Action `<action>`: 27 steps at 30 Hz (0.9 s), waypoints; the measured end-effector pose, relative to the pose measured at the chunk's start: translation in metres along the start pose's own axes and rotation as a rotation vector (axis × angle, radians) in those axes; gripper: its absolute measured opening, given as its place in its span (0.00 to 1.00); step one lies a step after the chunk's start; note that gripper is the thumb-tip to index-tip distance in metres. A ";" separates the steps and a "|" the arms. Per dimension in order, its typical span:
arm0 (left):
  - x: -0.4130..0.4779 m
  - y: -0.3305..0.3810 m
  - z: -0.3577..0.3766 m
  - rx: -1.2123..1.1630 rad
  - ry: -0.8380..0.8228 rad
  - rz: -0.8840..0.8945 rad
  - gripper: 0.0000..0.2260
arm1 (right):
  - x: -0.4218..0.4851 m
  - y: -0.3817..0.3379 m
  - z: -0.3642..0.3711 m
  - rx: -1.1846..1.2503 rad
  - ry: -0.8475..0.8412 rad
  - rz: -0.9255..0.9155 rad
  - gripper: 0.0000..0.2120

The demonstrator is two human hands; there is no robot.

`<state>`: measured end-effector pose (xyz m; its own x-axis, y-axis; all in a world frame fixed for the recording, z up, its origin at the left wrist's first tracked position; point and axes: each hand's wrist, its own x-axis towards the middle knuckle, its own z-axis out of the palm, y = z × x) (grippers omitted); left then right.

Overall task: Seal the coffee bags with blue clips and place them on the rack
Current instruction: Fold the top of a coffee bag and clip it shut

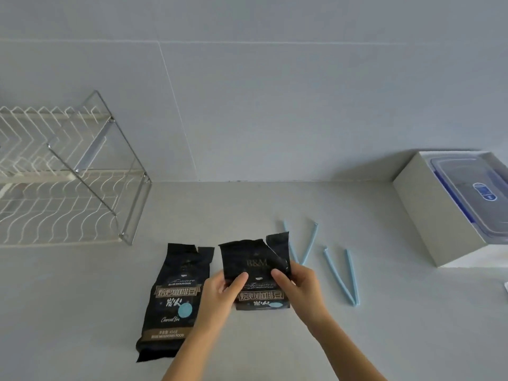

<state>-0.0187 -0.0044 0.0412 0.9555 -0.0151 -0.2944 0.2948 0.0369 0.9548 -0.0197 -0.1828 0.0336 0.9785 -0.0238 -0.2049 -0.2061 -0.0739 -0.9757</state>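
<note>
At lower centre, the left hand (220, 295) and right hand (301, 287) pinch the torn-topped coffee bag (254, 266) with curled fingers (240, 280). The second bag (176, 298) lies just left; blue clips (340, 276) right; rack (68, 174) at the left edge, open counter (247, 210) between.

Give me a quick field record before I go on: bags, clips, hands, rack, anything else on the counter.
held bag: raised off the counter, top torn, no clip on it
flat bag: lies on the counter left of the held bag, top torn, no clip on it
left hand: grips held bag, thumb on its front
right hand: grips held bag, thumb on its front
far clip: open in a V, partly behind held bag
near clip: open in a V, further right
rack: far left, no bag on it
white box: far right, holds a lidded container
</note>
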 end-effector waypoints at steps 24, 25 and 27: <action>0.026 -0.011 0.010 0.345 -0.089 0.114 0.05 | 0.021 0.011 -0.027 -0.425 -0.005 0.074 0.07; 0.027 -0.009 0.010 0.370 -0.084 0.122 0.06 | 0.021 0.011 -0.025 -0.441 0.005 0.070 0.08; 0.030 -0.006 0.003 0.435 -0.099 0.169 0.10 | 0.018 0.011 -0.023 -0.427 0.009 0.053 0.05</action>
<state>0.0082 -0.0084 0.0268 0.9788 -0.1413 -0.1484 0.0859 -0.3746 0.9232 -0.0042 -0.2065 0.0206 0.9667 -0.0473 -0.2516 -0.2431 -0.4780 -0.8441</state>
